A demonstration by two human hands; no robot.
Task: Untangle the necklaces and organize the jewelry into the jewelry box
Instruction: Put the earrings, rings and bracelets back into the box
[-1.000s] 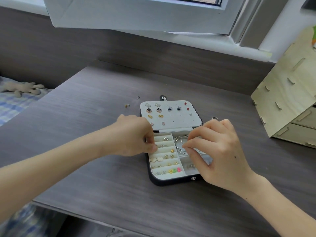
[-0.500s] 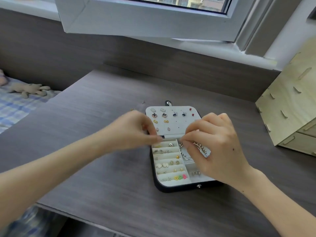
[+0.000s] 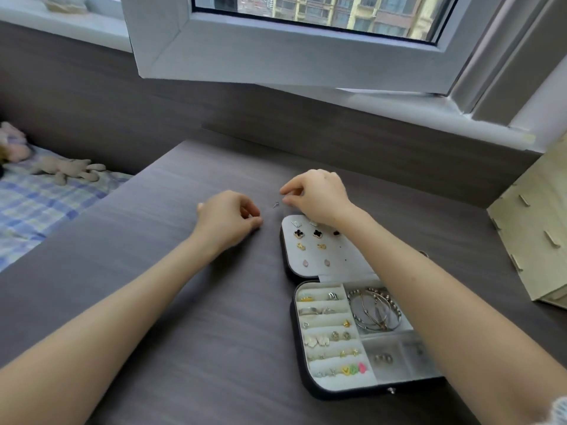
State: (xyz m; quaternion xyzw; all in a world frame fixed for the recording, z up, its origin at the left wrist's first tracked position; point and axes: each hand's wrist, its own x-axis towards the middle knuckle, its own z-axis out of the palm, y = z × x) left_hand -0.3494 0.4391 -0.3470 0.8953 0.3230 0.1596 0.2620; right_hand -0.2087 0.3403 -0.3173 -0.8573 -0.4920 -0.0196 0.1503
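Dark jewelry box open flat, earrings pinned in lid, bangles inside, small silver stud loose beyond lid

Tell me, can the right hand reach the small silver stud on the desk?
Probably yes: the right hand hovers just beside the stud, bare desk between them, nothing blocking.

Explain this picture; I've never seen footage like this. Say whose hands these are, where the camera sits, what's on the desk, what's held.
No machine: a person wears the camera on the head, looking down along both arms. On the dark desk lies an open jewelry box, earrings on its lid, rings and bangles in its compartments. The right hand hovers beside a small silver stud on the desk, not gripping it. The left hand curls its fingers against the desk; whether they pinch anything is hidden.
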